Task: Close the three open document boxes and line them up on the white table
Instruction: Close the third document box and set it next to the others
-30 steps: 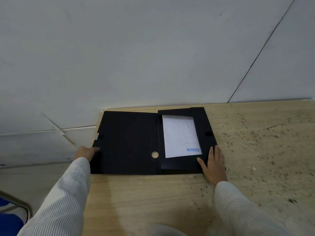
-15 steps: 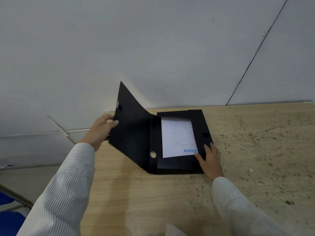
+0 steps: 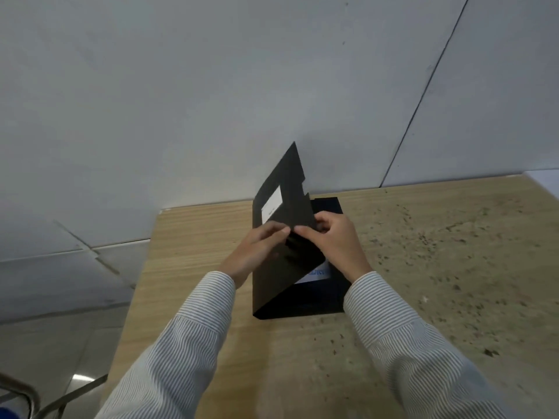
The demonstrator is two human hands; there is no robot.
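One black document box (image 3: 302,303) lies on the wooden table (image 3: 193,285) near its far left corner. Its lid (image 3: 287,207) is swung up and over the tray, tilted, with a white label on its outer face. My left hand (image 3: 257,252) and my right hand (image 3: 335,240) both pinch the lid's free edge above the tray. A corner of white paper with blue lettering (image 3: 317,273) shows under the lid. No other document box is in view.
The table's left edge (image 3: 136,291) drops to a tiled floor. A white wall (image 3: 272,86) stands just behind the box. The table's right part is speckled. A metal chair frame (image 3: 24,394) is at the bottom left.
The lid lay flat open to the left, then my left hand raised it and swung it over the tray. My right hand left the tray's right rim and took the lid's edge.
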